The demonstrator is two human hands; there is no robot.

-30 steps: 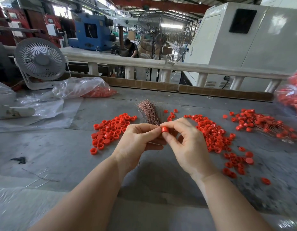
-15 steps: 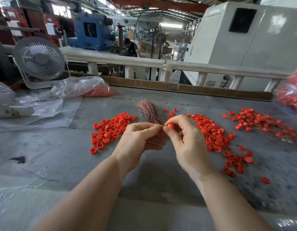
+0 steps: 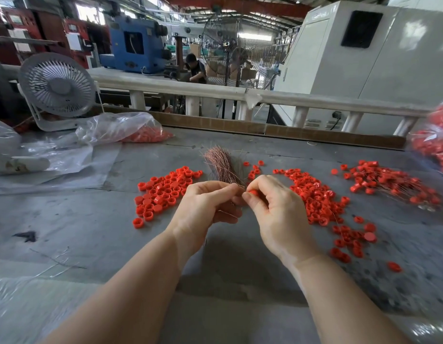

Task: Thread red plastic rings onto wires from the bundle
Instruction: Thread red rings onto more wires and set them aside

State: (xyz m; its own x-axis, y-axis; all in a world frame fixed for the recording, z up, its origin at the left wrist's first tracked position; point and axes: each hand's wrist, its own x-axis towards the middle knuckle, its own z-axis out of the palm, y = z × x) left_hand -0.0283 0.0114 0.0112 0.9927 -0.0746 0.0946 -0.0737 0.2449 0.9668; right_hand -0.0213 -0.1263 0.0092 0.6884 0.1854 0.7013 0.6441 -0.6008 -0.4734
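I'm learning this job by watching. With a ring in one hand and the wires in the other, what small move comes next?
Probably slide the ring, pinched in the right hand, along the wire end held by the left hand. The fingertips of both hands already meet beside the wire bundle.

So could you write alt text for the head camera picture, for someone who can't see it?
Over a grey worktable, a person's right hand pinches a red ring against the copper wire bundle gripped by the left hand. Loose red rings lie piled on both sides, with a small white fan at the back left.
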